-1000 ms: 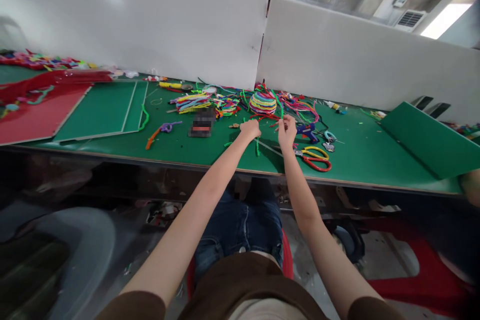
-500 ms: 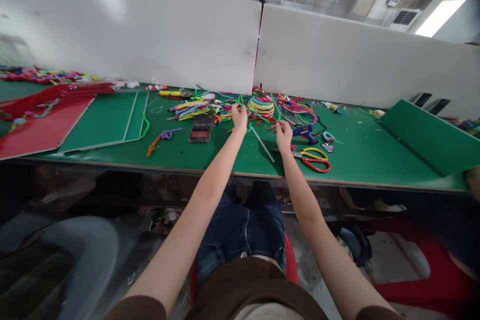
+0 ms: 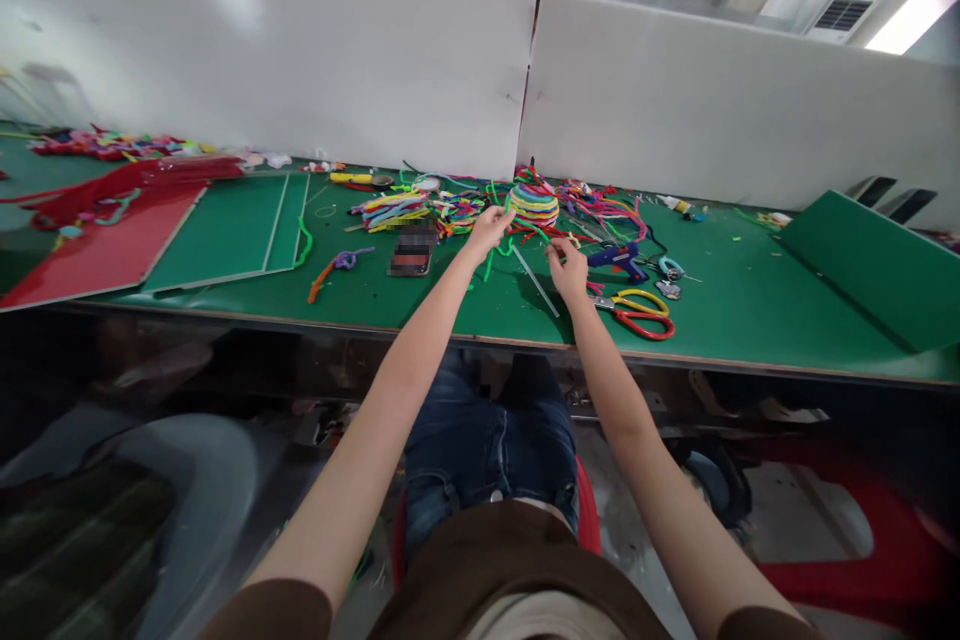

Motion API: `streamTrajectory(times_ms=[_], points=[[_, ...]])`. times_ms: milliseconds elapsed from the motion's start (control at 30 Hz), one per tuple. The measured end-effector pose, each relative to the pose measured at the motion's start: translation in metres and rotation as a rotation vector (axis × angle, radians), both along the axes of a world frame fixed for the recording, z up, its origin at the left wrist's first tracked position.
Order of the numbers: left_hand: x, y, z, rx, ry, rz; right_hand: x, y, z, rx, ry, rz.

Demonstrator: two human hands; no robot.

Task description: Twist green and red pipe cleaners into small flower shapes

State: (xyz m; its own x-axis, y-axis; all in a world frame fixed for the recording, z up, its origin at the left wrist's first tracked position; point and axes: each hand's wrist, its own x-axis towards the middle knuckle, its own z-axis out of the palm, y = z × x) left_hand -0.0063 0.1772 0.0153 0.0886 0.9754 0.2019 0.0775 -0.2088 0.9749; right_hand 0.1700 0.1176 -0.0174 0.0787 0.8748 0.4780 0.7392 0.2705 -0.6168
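My left hand (image 3: 491, 229) is closed on green pipe cleaners (image 3: 489, 265), whose ends stick out above and below the fingers. A green strand (image 3: 531, 228) runs from there across to my right hand (image 3: 568, 267), pinched at its end. Just behind the hands sits a round striped coil of pipe cleaners (image 3: 534, 206). A clear glue stick (image 3: 536, 282) lies on the table between my hands. To the right of my right hand are a blue glue gun (image 3: 619, 262) and scissors (image 3: 643, 312) with yellow and red handles.
Bundled pipe cleaners (image 3: 390, 208) and a phone (image 3: 412, 250) lie left of my hands. Green boards (image 3: 232, 235) stand farther left, another green board (image 3: 874, 265) at right. A white partition (image 3: 360, 60) runs behind the green table (image 3: 750, 310).
The view has shifted slightly. The green pipe cleaners between my hands have changed shape: the upright piece above my right hand is gone and a strand now hangs below my left hand.
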Motion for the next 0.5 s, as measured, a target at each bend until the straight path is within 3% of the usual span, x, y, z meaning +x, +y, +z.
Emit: streamTrajectory(times_ms=[200, 367, 500], points=[[-0.002, -0.002, 0.001, 0.075, 0.086, -0.012, 0.001, -0.001, 0.001, -0.032, -0.071, -0.005], [0.001, -0.012, 0.009, 0.167, 0.188, -0.028, -0.006, -0.013, 0.018, 0.107, -0.331, -0.175], [0.008, -0.024, 0.022, 0.296, 0.301, -0.086, -0.026, -0.014, 0.036, 0.164, -0.301, 0.001]])
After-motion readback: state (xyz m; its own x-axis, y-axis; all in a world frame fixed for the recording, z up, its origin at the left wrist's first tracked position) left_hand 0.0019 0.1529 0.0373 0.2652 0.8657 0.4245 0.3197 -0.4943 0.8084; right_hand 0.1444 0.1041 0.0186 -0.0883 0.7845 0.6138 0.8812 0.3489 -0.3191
